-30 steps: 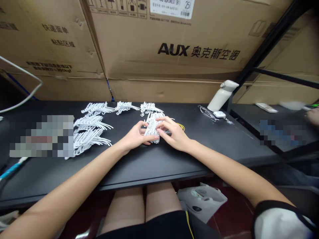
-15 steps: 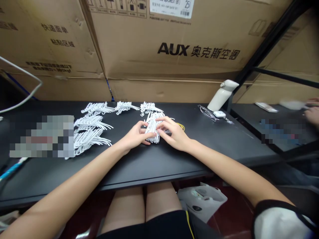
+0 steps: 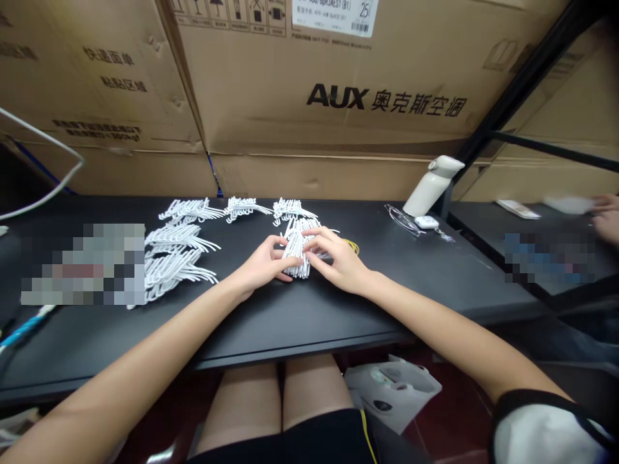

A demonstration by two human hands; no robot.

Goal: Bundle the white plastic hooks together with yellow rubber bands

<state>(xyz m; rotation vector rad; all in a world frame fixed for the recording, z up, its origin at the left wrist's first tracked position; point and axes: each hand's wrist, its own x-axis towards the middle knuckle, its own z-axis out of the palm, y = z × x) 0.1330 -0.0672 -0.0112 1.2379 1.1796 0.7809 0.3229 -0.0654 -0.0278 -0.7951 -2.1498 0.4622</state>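
Left hand (image 3: pixel 261 265) and right hand (image 3: pixel 340 259) squeeze a stack of white plastic hooks (image 3: pixel 294 250) between them, squaring it on the table (image 3: pixel 396 290).

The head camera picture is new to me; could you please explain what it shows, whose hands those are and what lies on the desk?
There is no machine: a person wears one camera on the head, looking forward and down, so the two bare arms are that person's own. The left hand and right hand grip a bundle of small white plastic hangers on the black desk. More white hanger bundles lie to its left and behind it. A white bottle leans at the right, near clear glasses. Brown cardboard boxes stand behind. The hand at the far right edge is someone else's.
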